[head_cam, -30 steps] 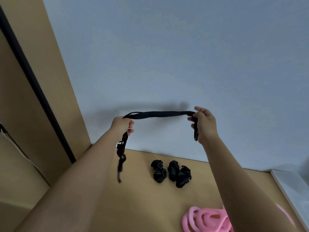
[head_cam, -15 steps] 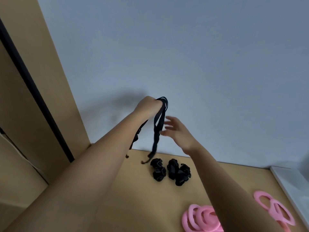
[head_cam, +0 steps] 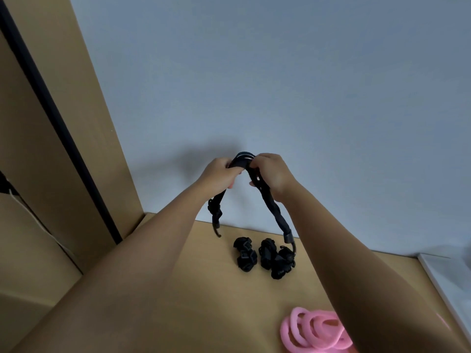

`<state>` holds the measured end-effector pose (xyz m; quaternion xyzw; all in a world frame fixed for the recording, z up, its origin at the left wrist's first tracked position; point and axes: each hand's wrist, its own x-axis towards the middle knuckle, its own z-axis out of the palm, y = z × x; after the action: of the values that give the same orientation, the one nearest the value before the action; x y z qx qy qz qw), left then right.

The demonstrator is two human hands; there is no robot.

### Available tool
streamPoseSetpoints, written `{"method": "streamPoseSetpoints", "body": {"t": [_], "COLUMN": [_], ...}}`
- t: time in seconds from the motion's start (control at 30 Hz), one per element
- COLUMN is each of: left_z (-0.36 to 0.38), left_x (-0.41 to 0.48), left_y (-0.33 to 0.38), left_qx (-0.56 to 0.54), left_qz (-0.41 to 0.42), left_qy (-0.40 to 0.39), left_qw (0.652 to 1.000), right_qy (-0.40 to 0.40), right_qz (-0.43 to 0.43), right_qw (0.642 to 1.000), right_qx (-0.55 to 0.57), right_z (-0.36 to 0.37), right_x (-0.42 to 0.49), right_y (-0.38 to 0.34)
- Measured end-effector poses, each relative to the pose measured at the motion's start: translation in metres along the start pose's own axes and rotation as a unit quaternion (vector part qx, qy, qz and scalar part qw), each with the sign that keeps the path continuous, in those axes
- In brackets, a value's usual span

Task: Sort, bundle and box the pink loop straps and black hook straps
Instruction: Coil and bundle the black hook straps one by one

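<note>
Background: pale grey-blue wall (head_cam: 280,85) fills most of the view. To the left stands a tan panel (head_cam: 38,149) with a black strip (head_cam: 57,121) running down it on a slant. Below is a tan wood counter (head_cam: 204,289), whose back edge meets the wall.

Black straps (head_cam: 276,212): several thin black bands held together as one bunch, folded over into an upside-down U. The fold is at the top, between the two hands, raised in front of the wall above the counter's back edge. Two legs hang down. The left leg ends in a knotted, lumpy section with a short tail. The right leg is longer and ends in a dark clip or tab; I cannot tell whether its tip touches the bundle below it.

Left hand (head_cam: 220,171): fingers curled and clamped on the fold from the left.
Right hand (head_cam: 271,173): fingers curled and clamped on the same fold from the right. The hands are almost touching.

On the counter near the back edge lie two bundles of black straps, rolled tight: left bundle (head_cam: 244,254), right bundle (head_cam: 276,258), just beside each other.

Pink loops (head_cam: 313,329): soft pink rings, overlapping in a pile toward the near right corner, partly hidden by the right forearm.

A white flat object (head_cam: 443,281) sits at the counter's right edge; what it is cannot be told.
</note>
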<state>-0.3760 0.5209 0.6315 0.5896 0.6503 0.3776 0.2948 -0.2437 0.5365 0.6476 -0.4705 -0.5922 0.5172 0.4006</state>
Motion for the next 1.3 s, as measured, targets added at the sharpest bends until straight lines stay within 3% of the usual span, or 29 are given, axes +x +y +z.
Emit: {"method": "streamPoseSetpoints", "body": {"t": [0.1,0.27,0.43,0.6,0.73,0.97,1.2,1.3], "left_z": [-0.001,0.002,0.014,0.017,0.015,-0.001,-0.021,-0.032], "left_x": [-0.003,-0.007,-0.005,0.002,0.008,0.018,0.026,0.028], "left_y": [0.0,0.01,0.018,0.025,0.038,0.054,0.041,0.028], "left_qx": [-0.053,-0.129,-0.223,-0.299,-0.326,-0.433,-0.559,-0.536], "left_qz": [-0.004,0.004,-0.009,-0.021,-0.033,-0.069,-0.092,-0.094], "left_qy": [-0.013,-0.071,0.012,0.047,0.059,0.081,0.149,0.178], "left_qw": [0.998,0.989,0.975,0.953,0.943,0.895,0.811,0.82], "right_qy": [-0.011,-0.008,-0.033,-0.074,-0.183,-0.181,-0.211,-0.223], "right_qz": [0.01,0.014,-0.005,-0.063,-0.055,0.017,0.038,0.072], "right_qw": [1.0,0.996,0.988,0.992,0.981,0.981,0.977,0.972], "right_qx": [-0.003,0.085,0.152,0.085,0.028,0.063,-0.014,-0.019], "right_z": [0.0,0.008,0.016,0.015,0.013,0.015,0.018,0.019], "right_x": [-0.002,0.001,0.001,-0.002,-0.005,-0.013,-0.019,-0.019], "right_y": [-0.001,0.005,0.002,0.015,0.045,0.07,0.081,0.088]}}
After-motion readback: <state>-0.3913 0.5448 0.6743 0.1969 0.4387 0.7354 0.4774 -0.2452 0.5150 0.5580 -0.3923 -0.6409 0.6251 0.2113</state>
